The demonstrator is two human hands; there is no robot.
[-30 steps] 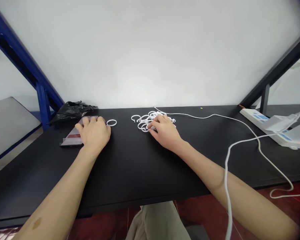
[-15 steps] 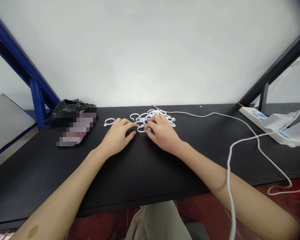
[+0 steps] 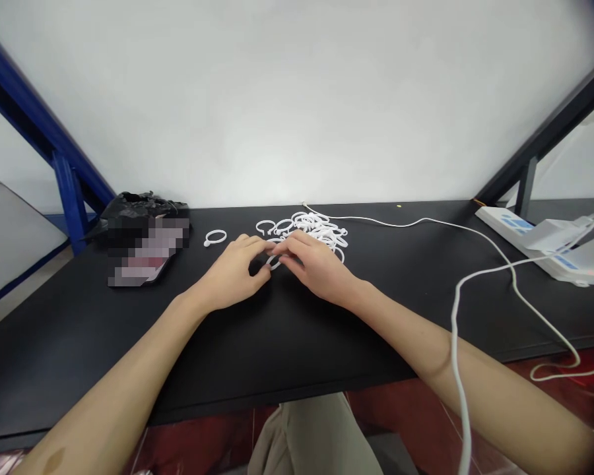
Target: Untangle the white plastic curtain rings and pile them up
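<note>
My left hand [image 3: 242, 270] and my right hand [image 3: 319, 267] meet at the near edge of a pile of white plastic rings [image 3: 321, 227]. Between their fingertips is one white ring [image 3: 274, 262], pinched from both sides and partly hidden by the fingers. Both hands are closed on it, thumbs toward me. Some rings in the pile show a small ball at an end and a gap. A single ring [image 3: 216, 236] with a ball lies apart, left of the pile and beyond my left hand.
On the left of the black table [image 3: 287, 356] lie a crumpled black plastic bag [image 3: 138, 206] and a blurred-out flat object [image 3: 148, 254]. A white power strip [image 3: 539, 244] with plugs sits at right. Its white cable [image 3: 455, 330] crosses in front of my right forearm. A white wall [image 3: 297, 99] stands behind.
My right hand has moved left until its fingertips meet those of my left hand. The ring at the pile's front is now held between them and tilted. The view has shifted slightly.
</note>
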